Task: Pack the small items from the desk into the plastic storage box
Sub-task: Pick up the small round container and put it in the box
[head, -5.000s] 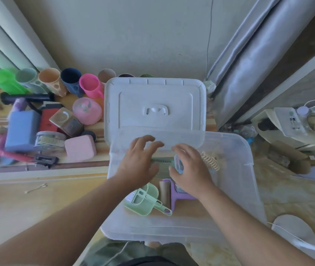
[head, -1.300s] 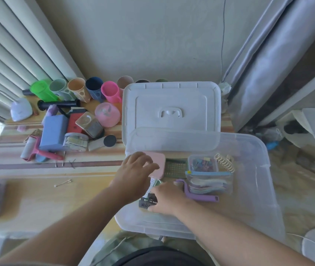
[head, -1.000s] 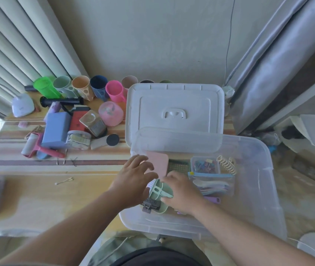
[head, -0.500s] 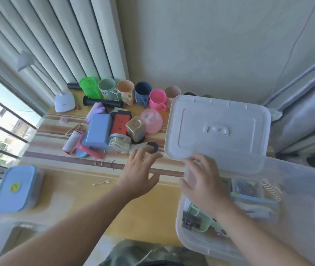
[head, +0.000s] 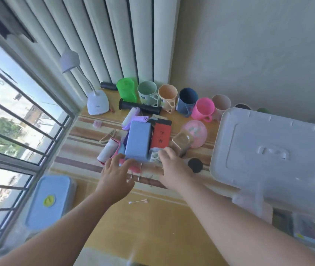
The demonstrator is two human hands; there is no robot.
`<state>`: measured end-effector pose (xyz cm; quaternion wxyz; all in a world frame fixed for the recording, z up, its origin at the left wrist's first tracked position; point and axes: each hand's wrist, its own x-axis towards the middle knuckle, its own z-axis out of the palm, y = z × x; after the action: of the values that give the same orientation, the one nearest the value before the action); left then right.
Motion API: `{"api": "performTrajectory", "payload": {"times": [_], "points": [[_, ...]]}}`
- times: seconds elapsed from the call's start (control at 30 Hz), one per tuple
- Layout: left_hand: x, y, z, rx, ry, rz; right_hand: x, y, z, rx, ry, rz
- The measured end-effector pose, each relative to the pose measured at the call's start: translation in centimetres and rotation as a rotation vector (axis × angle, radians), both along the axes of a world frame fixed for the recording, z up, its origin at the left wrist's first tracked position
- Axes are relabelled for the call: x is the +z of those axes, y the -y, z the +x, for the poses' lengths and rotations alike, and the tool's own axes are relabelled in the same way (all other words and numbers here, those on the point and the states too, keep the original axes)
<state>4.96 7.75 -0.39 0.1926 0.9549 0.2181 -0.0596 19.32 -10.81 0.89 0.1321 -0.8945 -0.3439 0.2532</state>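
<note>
Both hands reach over the desk point(head: 152, 217) to the cluster of small items at centre frame. The left hand point(head: 117, 176) has its fingers spread loosely, the tips touching the pink lint roller point(head: 112, 152) beside the blue box point(head: 138, 142); nothing is gripped. The right hand point(head: 174, 170) hovers with fingers half-curled over a small round container point(head: 154, 155); whether they grip it cannot be told. The plastic storage box point(head: 310, 229) sits at the lower right edge, its white lid point(head: 273, 150) lying above it. Cups point(head: 168, 97) line the wall.
</note>
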Motion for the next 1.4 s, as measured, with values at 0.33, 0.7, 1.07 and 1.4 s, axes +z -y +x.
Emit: {"api": "performTrajectory", "payload": {"times": [0.33, 0.7, 1.07, 1.4], "points": [[-4.2, -2.7, -1.4, -0.036, -0.178, -0.031, -2.6, 1.2, -3.3, 0.037, 0.141, -0.099], [-5.4, 1.5, -2.1, -0.043, -0.343, -0.049, -3.8, 1.7, -4.5, -0.044, 0.044, -0.098], [-8.0, 2.3, 3.9, 0.283, -0.325, 0.022, -5.1, 4.2, -5.0, -0.07, -0.018, -0.132], [-7.4, 2.7, -0.2, -0.169, -0.477, 0.114, -4.3, 8.8, -6.2, -0.126, -0.061, -0.155]]}}
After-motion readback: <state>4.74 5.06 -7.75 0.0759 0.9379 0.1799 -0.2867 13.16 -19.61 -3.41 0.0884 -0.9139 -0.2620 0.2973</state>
